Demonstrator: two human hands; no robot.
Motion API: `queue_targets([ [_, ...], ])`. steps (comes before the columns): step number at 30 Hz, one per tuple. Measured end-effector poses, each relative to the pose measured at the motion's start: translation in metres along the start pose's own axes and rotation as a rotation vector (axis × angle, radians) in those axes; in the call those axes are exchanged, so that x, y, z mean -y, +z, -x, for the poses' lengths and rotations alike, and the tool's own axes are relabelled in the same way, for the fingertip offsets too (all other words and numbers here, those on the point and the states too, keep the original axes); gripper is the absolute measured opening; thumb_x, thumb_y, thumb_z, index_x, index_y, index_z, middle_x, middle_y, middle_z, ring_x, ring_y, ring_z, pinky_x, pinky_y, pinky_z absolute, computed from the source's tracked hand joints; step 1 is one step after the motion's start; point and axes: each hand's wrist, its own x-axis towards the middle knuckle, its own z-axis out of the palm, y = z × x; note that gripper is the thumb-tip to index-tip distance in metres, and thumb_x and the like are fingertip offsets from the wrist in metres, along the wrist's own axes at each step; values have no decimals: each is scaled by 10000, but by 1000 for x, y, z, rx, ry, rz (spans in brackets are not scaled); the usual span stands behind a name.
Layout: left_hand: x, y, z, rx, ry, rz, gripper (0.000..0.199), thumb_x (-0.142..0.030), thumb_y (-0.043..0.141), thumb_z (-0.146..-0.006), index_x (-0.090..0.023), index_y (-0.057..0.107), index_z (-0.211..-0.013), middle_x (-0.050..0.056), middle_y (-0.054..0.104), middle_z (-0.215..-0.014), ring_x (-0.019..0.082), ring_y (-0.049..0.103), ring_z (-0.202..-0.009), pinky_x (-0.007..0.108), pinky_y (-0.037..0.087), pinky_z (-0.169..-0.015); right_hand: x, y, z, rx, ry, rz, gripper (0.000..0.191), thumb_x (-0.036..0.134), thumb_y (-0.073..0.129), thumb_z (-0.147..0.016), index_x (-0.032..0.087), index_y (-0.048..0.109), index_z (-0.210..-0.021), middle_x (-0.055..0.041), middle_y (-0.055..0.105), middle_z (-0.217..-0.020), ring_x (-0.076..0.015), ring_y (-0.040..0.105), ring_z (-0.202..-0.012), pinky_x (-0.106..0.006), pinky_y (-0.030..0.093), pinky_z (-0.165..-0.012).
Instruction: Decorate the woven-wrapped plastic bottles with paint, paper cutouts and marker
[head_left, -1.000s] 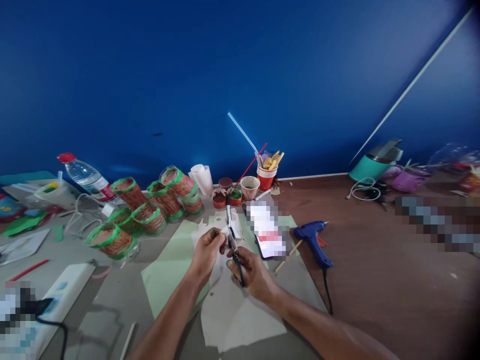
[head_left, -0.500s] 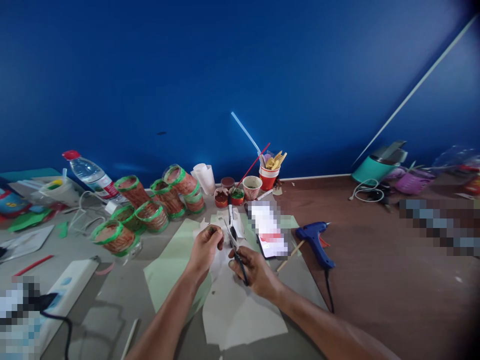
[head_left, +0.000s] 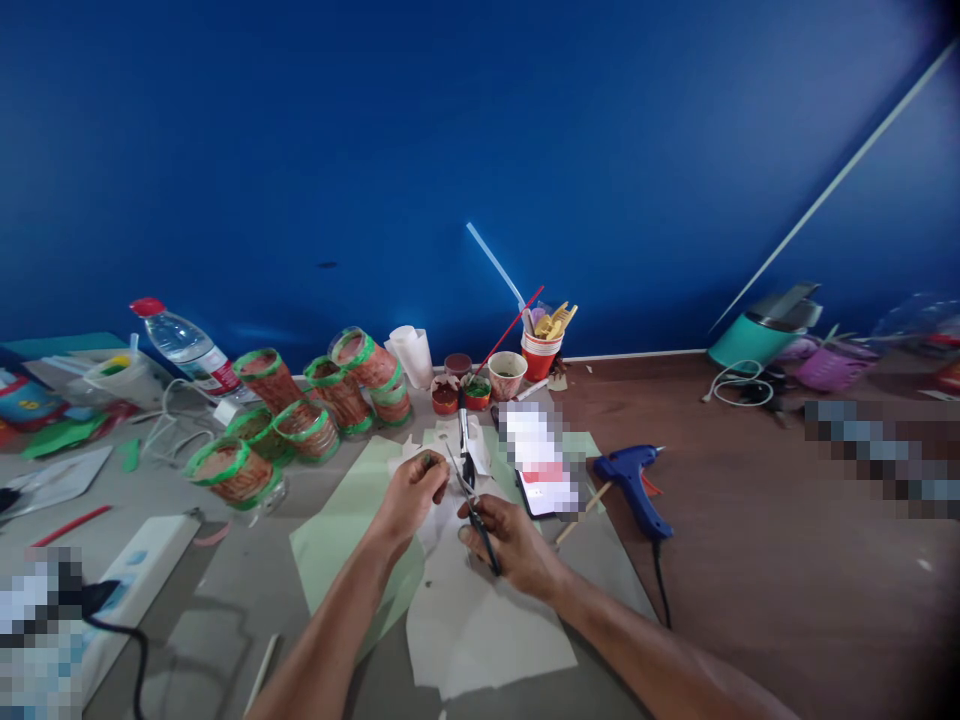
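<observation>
Scissors [head_left: 472,508], at lower centre of the frame and grasped by the right hand [head_left: 519,545], are best steered clear of the left hand [head_left: 411,495] (curled closed; whether it pinches anything, I cannot tell).

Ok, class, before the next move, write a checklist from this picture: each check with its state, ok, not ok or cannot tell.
1. Scissors gripped by the handles: ok, in the right hand.
2. Left hand safely clear of the blades: cannot tell; its fingertips are close beside them, and one view hides the true gap.
3. Left hand holding something: cannot tell; its fingers are closed and nothing shows clearly.
4. Space around the hands uncluttered: not ok; a phone lies near the right hand.
5. Glue gun nozzle pointing away from the hands: ok.
</observation>
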Motion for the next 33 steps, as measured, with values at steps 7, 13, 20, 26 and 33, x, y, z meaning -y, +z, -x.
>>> queue_targets([
  [7, 0, -3, 0, 23, 8, -7, 226, -261, 479, -795, -206, 436, -580, -51, 429, -545, 117, 408, -571, 255, 308, -573, 2, -1, 1, 34, -24, -37, 468, 527, 761, -642, 164, 536, -833, 90, 412, -548, -49, 325, -464, -211, 244, -447],
  [13, 0, -3, -1, 35, 1, -12, 208, -246, 476, -789, -205, 440, -587, -57, 426, -534, 110, 390, -555, 252, 301, -563, 2, 0, 1, 25, -21, -26, 470, 531, 757, -643, 170, 526, -835, 99, 405, -540, -43, 327, -446, -204, 252, -441],
  [20, 0, -5, -2, 54, -14, -5, 191, -241, 481, -780, -202, 456, -594, -58, 420, -533, 107, 375, -539, 248, 283, -527, -1, -3, 0, 38, -22, 43, 426, 489, 746, -670, 164, 528, -839, 90, 418, -566, -48, 325, -474, -207, 257, -452],
  [26, 1, -7, -2, 45, -25, 23, 191, -265, 510, -783, -200, 475, -607, -57, 430, -537, 104, 383, -532, 243, 285, -520, 4, -9, -2, 64, -21, 180, 404, 489, 715, -698, 151, 539, -834, 86, 403, -550, -57, 320, -475, -217, 254, -452],
  [33, 1, -6, -3, 13, 0, 104, 283, -404, 605, -791, -189, 516, -631, -59, 446, -521, 97, 393, -525, 246, 347, -581, 6, -13, -2, 87, -34, 228, 373, 481, 703, -722, 158, 541, -816, 85, 389, -527, -61, 309, -464, -215, 238, -443],
])
